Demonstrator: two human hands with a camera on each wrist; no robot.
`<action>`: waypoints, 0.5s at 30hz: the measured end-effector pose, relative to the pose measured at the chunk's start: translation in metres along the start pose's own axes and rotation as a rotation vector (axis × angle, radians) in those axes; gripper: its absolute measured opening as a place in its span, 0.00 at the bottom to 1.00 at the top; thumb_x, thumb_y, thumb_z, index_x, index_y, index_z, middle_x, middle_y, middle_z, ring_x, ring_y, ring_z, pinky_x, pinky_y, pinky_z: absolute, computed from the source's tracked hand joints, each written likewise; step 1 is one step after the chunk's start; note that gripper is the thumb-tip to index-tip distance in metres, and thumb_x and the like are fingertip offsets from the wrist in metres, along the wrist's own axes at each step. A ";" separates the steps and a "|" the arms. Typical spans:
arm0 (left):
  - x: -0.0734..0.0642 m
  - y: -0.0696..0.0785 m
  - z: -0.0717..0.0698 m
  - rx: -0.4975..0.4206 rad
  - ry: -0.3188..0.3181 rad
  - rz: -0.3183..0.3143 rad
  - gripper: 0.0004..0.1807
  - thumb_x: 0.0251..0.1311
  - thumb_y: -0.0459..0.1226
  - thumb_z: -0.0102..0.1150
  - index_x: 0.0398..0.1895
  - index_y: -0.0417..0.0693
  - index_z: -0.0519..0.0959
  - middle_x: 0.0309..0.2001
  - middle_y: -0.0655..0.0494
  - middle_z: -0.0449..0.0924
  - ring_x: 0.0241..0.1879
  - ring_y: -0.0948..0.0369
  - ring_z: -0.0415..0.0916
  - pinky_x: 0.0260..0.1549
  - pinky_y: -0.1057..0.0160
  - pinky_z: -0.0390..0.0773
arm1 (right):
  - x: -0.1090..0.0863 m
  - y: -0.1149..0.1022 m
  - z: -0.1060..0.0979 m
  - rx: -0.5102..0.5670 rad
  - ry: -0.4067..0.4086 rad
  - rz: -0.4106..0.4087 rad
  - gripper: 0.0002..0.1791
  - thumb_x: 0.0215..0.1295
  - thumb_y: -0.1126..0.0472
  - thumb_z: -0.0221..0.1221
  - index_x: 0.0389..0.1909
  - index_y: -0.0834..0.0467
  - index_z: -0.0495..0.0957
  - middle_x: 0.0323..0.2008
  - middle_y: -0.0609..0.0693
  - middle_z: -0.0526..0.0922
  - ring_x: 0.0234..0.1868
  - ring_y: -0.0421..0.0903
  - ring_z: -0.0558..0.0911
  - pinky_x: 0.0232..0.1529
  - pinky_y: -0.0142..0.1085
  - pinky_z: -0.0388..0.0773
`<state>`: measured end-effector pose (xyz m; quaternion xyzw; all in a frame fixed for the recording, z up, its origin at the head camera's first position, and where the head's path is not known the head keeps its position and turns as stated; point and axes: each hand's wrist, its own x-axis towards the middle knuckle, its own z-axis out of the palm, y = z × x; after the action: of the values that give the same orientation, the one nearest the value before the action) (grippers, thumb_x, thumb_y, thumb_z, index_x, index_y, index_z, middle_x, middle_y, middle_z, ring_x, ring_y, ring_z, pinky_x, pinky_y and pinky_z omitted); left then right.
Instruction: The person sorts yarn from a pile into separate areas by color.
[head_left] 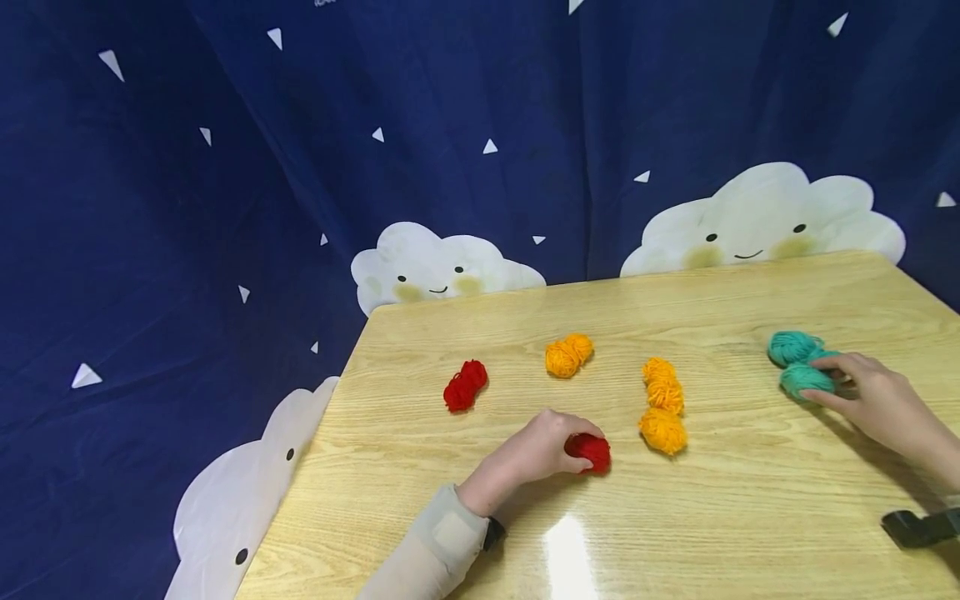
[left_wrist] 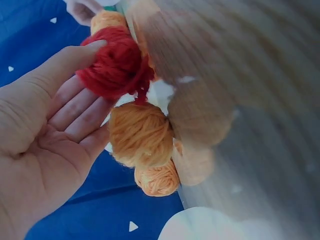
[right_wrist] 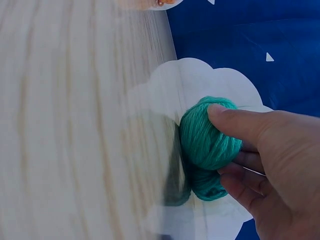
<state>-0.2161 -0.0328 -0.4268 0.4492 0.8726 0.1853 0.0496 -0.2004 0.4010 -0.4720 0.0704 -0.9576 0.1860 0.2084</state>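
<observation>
In the head view my left hand point(head_left: 551, 450) grips a red yarn ball point(head_left: 590, 452) low over the front middle of the table. The left wrist view shows the thumb on the near side of that red ball point(left_wrist: 117, 62), fingers behind it. On the right side, my right hand point(head_left: 873, 396) pinches the nearer teal yarn ball point(head_left: 806, 381) between thumb and fingers. Another teal ball point(head_left: 793, 347) lies just behind it. In the right wrist view the thumb presses on the held teal ball point(right_wrist: 210, 135); the fingertips are partly hidden behind it.
Orange yarn balls point(head_left: 663, 431) lie in a short row between my hands. Farther back sits an orange bundle point(head_left: 567, 356), with a red yarn bundle point(head_left: 465, 386) to its left. The wooden table point(head_left: 750, 517) ends at a dark blue curtain point(head_left: 450, 67) printed with clouds.
</observation>
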 end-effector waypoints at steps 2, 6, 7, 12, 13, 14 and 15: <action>0.000 -0.001 0.000 -0.058 0.015 -0.016 0.17 0.55 0.36 0.70 0.50 0.50 0.83 0.45 0.59 0.87 0.37 0.72 0.76 0.40 0.83 0.72 | 0.000 0.000 0.000 0.001 0.004 -0.004 0.27 0.54 0.58 0.71 0.47 0.73 0.75 0.38 0.73 0.78 0.34 0.65 0.80 0.33 0.57 0.77; 0.000 -0.003 0.000 -0.147 0.048 -0.048 0.19 0.55 0.35 0.70 0.51 0.51 0.83 0.44 0.58 0.87 0.33 0.73 0.73 0.35 0.81 0.73 | 0.000 0.000 0.000 0.002 0.005 -0.005 0.27 0.54 0.58 0.71 0.47 0.73 0.74 0.38 0.73 0.78 0.33 0.66 0.80 0.32 0.57 0.77; 0.000 -0.003 -0.001 -0.165 0.056 -0.054 0.19 0.54 0.35 0.70 0.51 0.51 0.83 0.44 0.58 0.87 0.31 0.73 0.72 0.34 0.82 0.73 | 0.000 0.001 0.000 0.004 0.001 -0.002 0.27 0.55 0.58 0.71 0.47 0.73 0.74 0.38 0.73 0.78 0.33 0.66 0.79 0.32 0.56 0.77; -0.001 -0.004 0.000 -0.252 0.105 -0.077 0.20 0.54 0.34 0.70 0.52 0.50 0.82 0.45 0.55 0.87 0.19 0.75 0.67 0.24 0.82 0.71 | 0.000 0.000 0.000 0.001 -0.015 0.013 0.28 0.55 0.57 0.70 0.48 0.73 0.74 0.38 0.74 0.78 0.34 0.66 0.79 0.32 0.57 0.76; -0.001 -0.004 0.000 -0.268 0.114 -0.084 0.20 0.54 0.33 0.70 0.52 0.50 0.82 0.46 0.55 0.87 0.18 0.75 0.66 0.23 0.82 0.70 | 0.000 0.000 0.000 0.000 -0.018 0.016 0.28 0.55 0.57 0.70 0.48 0.73 0.74 0.39 0.74 0.78 0.35 0.66 0.79 0.33 0.57 0.76; -0.001 -0.004 0.000 -0.283 0.122 -0.090 0.20 0.54 0.33 0.70 0.52 0.50 0.82 0.47 0.55 0.87 0.18 0.75 0.65 0.23 0.81 0.70 | -0.001 0.000 0.000 -0.004 -0.016 0.017 0.28 0.55 0.57 0.70 0.48 0.73 0.74 0.39 0.74 0.78 0.35 0.66 0.79 0.33 0.57 0.76; -0.002 -0.004 -0.001 -0.294 0.131 -0.096 0.20 0.55 0.33 0.70 0.53 0.50 0.82 0.47 0.55 0.87 0.18 0.75 0.66 0.23 0.81 0.70 | -0.001 0.000 0.001 -0.006 -0.019 0.019 0.28 0.55 0.57 0.70 0.48 0.73 0.74 0.39 0.74 0.77 0.35 0.66 0.79 0.33 0.57 0.76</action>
<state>-0.2186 -0.0366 -0.4280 0.3818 0.8579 0.3374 0.0668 -0.1999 0.4012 -0.4732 0.0623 -0.9607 0.1847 0.1977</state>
